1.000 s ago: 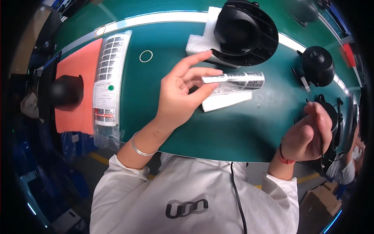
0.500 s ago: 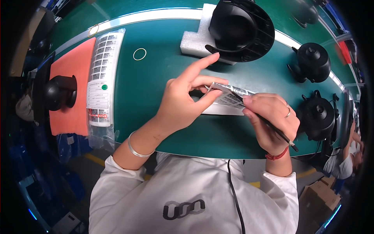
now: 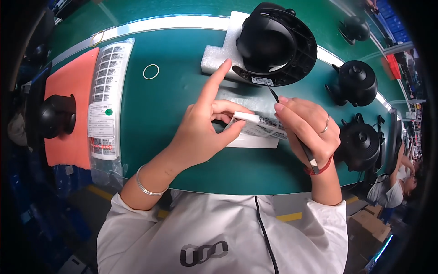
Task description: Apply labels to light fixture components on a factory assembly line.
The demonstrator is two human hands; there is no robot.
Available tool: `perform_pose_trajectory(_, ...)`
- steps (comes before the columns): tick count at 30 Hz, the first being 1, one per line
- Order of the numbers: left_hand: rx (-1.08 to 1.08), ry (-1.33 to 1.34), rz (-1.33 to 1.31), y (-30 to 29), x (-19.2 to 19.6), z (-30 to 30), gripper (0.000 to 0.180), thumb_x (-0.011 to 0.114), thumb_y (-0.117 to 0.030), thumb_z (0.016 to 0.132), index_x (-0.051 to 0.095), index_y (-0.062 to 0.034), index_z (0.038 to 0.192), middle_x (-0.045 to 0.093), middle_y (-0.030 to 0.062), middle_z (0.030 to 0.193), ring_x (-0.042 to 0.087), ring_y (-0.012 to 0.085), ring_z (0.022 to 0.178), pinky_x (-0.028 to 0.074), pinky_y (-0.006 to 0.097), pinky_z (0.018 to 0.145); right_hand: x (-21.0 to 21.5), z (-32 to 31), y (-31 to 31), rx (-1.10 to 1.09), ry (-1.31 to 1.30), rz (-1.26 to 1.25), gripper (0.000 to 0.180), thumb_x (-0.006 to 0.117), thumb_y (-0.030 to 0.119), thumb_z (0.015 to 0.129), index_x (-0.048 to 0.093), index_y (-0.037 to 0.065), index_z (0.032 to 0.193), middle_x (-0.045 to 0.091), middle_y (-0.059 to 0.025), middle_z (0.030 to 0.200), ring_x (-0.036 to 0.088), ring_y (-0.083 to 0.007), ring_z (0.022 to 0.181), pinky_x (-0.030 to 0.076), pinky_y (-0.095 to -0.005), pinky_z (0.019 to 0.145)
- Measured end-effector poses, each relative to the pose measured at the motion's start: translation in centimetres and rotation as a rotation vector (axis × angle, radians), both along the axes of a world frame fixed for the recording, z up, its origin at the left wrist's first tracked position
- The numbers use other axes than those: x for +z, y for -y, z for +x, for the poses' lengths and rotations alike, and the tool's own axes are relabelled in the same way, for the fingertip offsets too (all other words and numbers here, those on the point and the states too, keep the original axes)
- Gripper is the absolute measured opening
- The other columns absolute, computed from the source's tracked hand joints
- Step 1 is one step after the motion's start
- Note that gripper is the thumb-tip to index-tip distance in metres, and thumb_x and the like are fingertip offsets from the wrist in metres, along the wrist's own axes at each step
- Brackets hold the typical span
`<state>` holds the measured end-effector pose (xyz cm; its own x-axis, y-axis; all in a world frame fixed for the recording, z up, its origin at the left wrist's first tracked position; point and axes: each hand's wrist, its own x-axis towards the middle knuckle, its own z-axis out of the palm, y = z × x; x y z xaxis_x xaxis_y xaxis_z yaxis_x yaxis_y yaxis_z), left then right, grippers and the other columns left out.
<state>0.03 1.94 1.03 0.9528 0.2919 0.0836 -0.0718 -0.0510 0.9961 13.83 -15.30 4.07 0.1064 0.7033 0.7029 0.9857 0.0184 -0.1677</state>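
Note:
My left hand [image 3: 200,121] pinches a folded strip of printed labels [image 3: 272,126] between thumb and fingers, its index finger stretched out toward the black part. In my right hand [image 3: 310,125] is a pair of dark tweezers [image 3: 306,150], held like a pen. Their tips reach a small white label [image 3: 262,81] at the near rim of a black rounded plastic housing [image 3: 269,43]. Whether that label is stuck down or still gripped by the tweezers, I cannot tell. The housing lies tilted on a white foam block [image 3: 216,58].
At left, a bagged label sheet [image 3: 107,77] lies beside an orange mat [image 3: 73,150] bearing a black part [image 3: 57,116]. A rubber band [image 3: 151,71] is on the green table. Two black kettle-shaped units [image 3: 358,83] stand at right. A co-worker [image 3: 388,187] sits beyond them.
My right hand has brought the tweezers from the label strip up to the housing's rim, where a small label now shows. My left hand keeps the strip. The whole view has shifted slightly.

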Motion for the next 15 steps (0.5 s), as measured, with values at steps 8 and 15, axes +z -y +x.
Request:
perform_pose_trajectory(8, -0.042, -0.038, -0.032, -0.2, 0.2, 0.1, 0.088, 0.066, 0.003, 0.081, 0.015, -0.0065, 0.152, 0.073, 0.0089, 0.094, 0.067, 0.0128, 0.080, 0.053, 0.025, 0.076, -0.2, 0.6, -0.6, -0.028, 0.017, -0.022, 0.033, 0.066, 0.006, 0.057, 0.069, 0.000, 0.089, 0.068, -0.0120, 0.087, 0.068, -0.0257, 0.075, 0.055, -0.0313, 0.066)
perform_pose_trajectory(15, -0.052, -0.033, 0.020, -0.2, 0.3, 0.1, 0.086, 0.065, 0.006, 0.081, 0.016, -0.0050, 0.151, 0.072, 0.0098, 0.094, 0.065, 0.0106, 0.078, 0.051, 0.023, 0.073, -0.5, -0.4, -0.6, -0.077, -0.189, -0.008, 0.025, 0.070, -0.008, 0.064, 0.069, -0.003, 0.089, 0.068, -0.0131, 0.084, 0.068, -0.0254, 0.074, 0.055, -0.0303, 0.067)
